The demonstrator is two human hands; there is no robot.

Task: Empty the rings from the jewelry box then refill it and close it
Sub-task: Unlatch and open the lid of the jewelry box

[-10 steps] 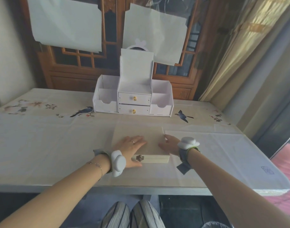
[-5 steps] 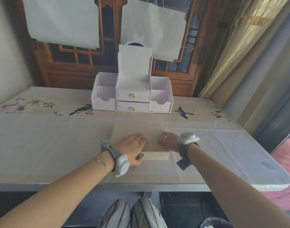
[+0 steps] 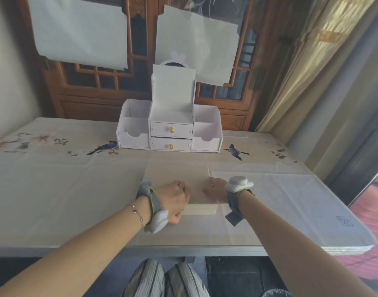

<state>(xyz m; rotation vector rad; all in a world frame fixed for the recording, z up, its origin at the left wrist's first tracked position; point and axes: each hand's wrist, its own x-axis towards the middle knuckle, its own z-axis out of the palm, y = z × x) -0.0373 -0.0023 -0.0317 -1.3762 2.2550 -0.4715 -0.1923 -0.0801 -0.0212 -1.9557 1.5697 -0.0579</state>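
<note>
Left hand: the left hand lay over the near left part of the jewelry box, fingers curled over its lid and thumb down at the front face; it gripped the front edge, where a clasp may sit, though the hand hid that spot.
Right hand: the right hand rested on the right side of the lid, fingers bent against the right edge, steadying it; whether it truly gripped could not be told.
Wrists: each wrist carried a strapped white device; the left also wore a thin bracelet.
Jewelry box: a flat pale wooden box, lid down, near the middle of the front edge of the surface, between the two hands.
Rings: none seen on the surface; any contents were hidden under the shut lid.
Progress: judged to be at the very start, the lid not yet raised; emptying, refilling and closing all seemed left to do.
Far side: a white organizer with two gold-knobbed drawers and open side bins stood toward the back edge, well apart from the box.
</note>
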